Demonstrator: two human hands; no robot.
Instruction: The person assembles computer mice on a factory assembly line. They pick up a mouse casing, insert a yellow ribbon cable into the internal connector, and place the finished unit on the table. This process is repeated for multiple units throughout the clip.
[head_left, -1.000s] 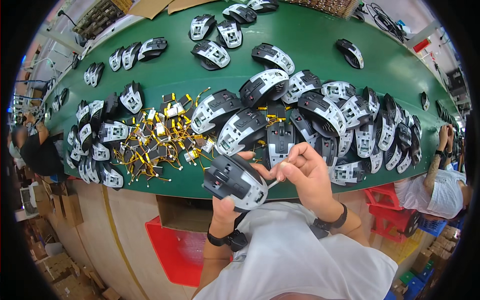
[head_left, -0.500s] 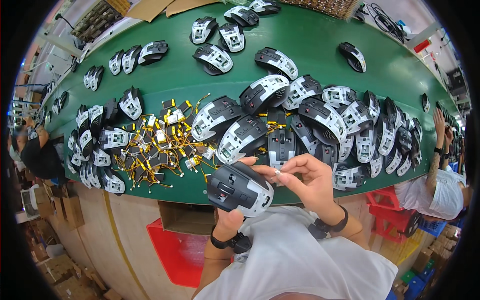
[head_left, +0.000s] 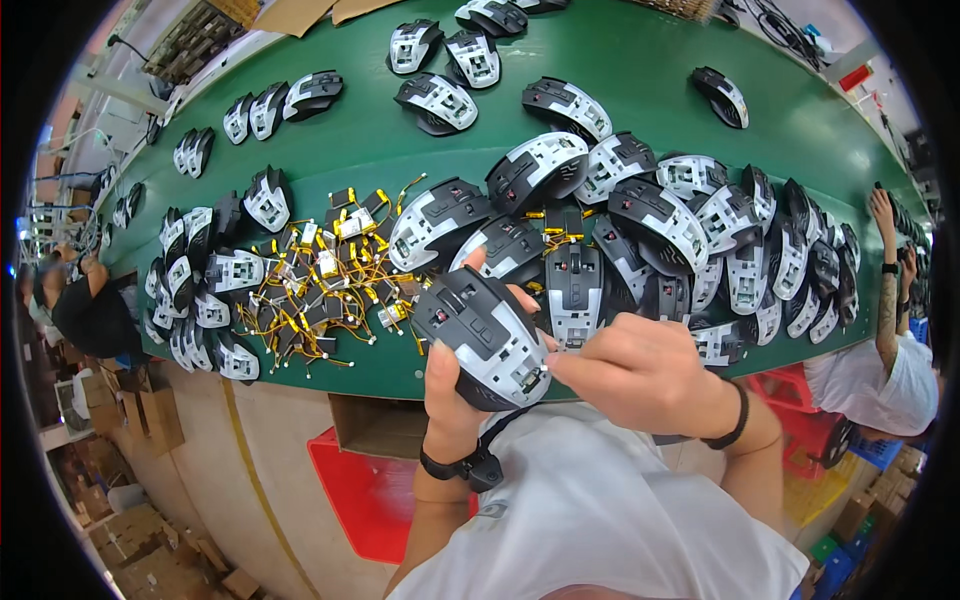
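Note:
A black and white computer mouse [head_left: 482, 330] is tilted in my left hand [head_left: 442, 395], thumb along its left side and fingers around its far side. Its white rear part has openings that show inner parts. At the rear right of that shell, my right hand [head_left: 645, 375] pinches a small white connector [head_left: 544, 368] right by an opening. Whether the connector is inside the opening cannot be made out. Just beyond my hands more mice lie about, including one black and white mouse [head_left: 574, 295]. To the left is a heap of small batteries [head_left: 325, 275] with yellow-red wires and white plugs.
Mice crowd the green table [head_left: 360, 160] at the right, with another cluster [head_left: 195, 280] at the left. Below the table edge are a cardboard box [head_left: 375, 425] and a red bin [head_left: 345, 490]. Other people work at the far left and far right [head_left: 880, 370].
My left hand has turned the mouse so its rear faces my right hand. My right hand has brought its pinched fingers down to the mouse's rear opening. The view has shifted slightly.

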